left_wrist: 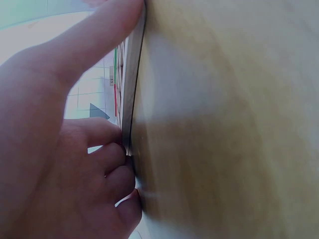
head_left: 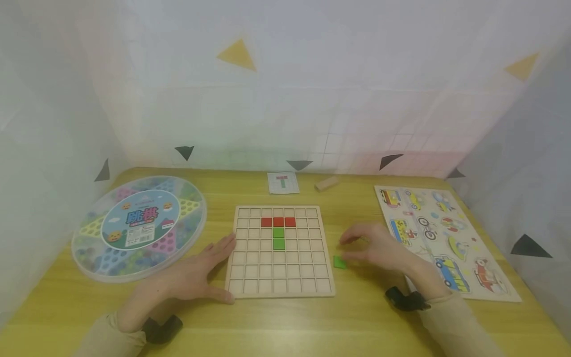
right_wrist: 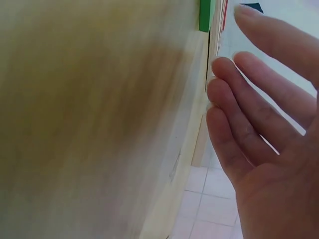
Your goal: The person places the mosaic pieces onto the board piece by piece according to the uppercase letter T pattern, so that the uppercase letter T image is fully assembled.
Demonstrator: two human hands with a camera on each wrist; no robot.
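A square wooden grid board (head_left: 252,271) lies in the middle of the table in the head view. Three red tiles (head_left: 278,222) form a row in its upper part, and two green tiles (head_left: 278,238) run down from the middle one. My left hand (head_left: 189,277) rests at the board's left edge, thumb and fingers spread and touching it. Just right of the board, a loose green tile (head_left: 340,262) lies on the table. My right hand (head_left: 374,248) hovers beside that tile with fingers slightly bent and holds nothing; in the right wrist view a gap separates the fingertips from the green tile (right_wrist: 205,15).
Behind the board lie a card (head_left: 292,189) printed with a red and green T and a small wooden block (head_left: 327,184). A round Chinese checkers box (head_left: 140,218) stands at the left. On the right lies a wooden vehicle picture puzzle (head_left: 446,238), partly behind my right wrist.
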